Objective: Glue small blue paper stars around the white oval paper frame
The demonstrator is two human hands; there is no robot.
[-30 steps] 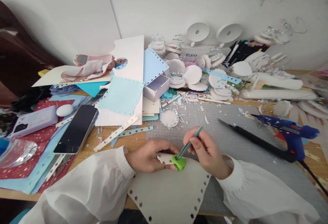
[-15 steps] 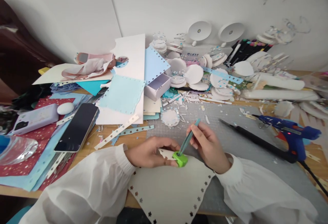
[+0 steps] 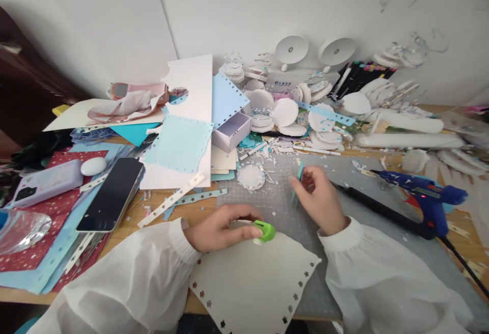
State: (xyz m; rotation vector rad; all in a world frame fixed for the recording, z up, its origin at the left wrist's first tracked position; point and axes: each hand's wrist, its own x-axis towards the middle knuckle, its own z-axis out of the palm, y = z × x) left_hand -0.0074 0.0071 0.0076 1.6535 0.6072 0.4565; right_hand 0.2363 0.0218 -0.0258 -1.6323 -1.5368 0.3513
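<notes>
Head view — left hand (image 3: 219,227) grips green punch (image 3: 265,230) on cream paper (image 3: 252,278); right hand (image 3: 319,199) pinches teal stick (image 3: 299,175); writing unreadable.

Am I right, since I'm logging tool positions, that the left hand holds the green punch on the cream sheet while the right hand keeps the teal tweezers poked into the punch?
Not quite. The head view shows the right hand holding the teal tweezers up over the grey mat, clear of the green punch. The left hand does hold the punch on the cream sheet.
</notes>
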